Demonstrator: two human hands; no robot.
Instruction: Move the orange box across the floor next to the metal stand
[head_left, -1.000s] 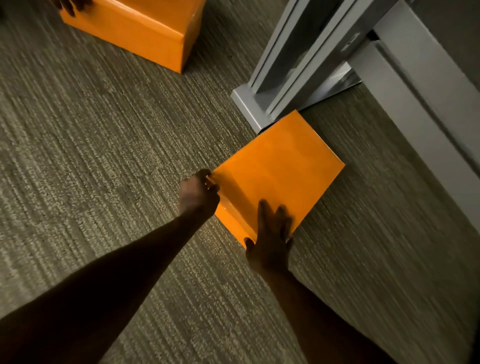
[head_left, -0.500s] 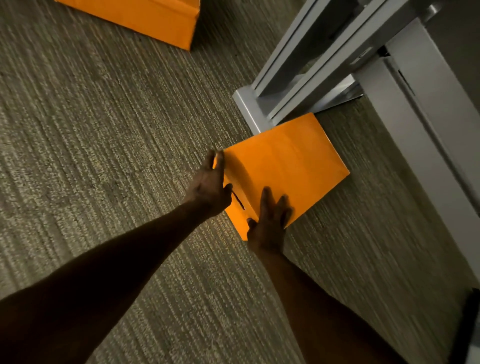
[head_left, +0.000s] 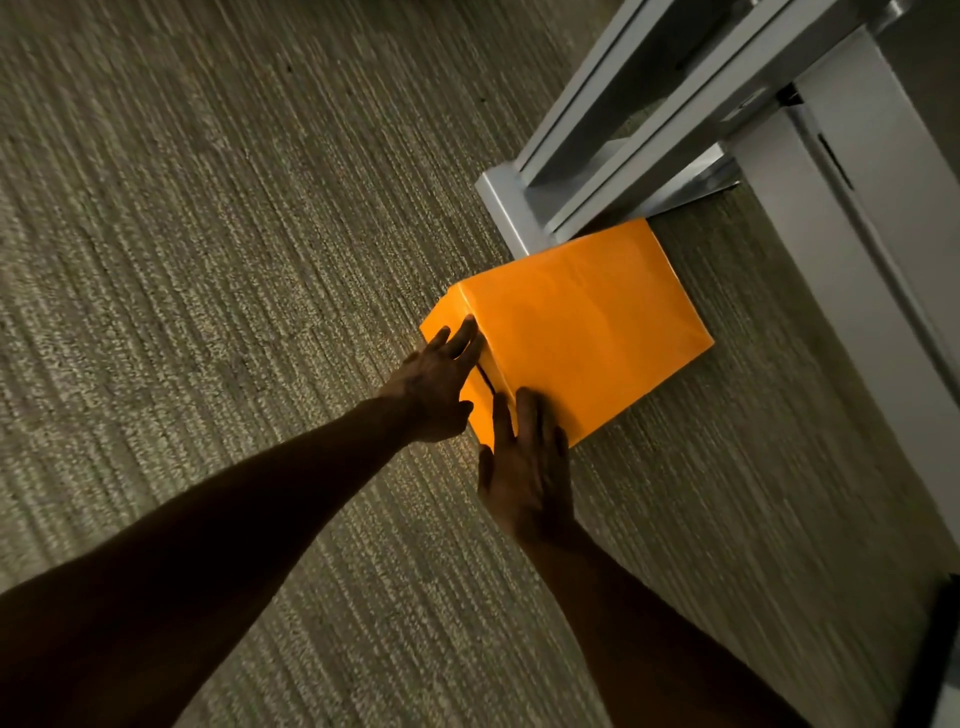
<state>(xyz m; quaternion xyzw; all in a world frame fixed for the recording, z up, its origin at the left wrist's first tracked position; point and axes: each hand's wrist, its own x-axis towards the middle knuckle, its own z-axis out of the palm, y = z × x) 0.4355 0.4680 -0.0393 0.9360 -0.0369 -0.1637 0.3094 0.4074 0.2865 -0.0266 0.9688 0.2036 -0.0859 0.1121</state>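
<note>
Ribbed grey-green carpet (head_left: 234, 260) meets a pale wall panel (head_left: 883, 260).

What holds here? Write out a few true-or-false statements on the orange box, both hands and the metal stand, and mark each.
1. The orange box sits on carpet. True.
2. The left hand grips the metal stand. False: it lies open-fingered against the box's near side.
3. The right hand rests flat on the box's near top edge. True.
4. The box's far corner lies at the stand's base. True.
5. The box is lifted clear of the floor. False: it rests on the carpet.
</note>
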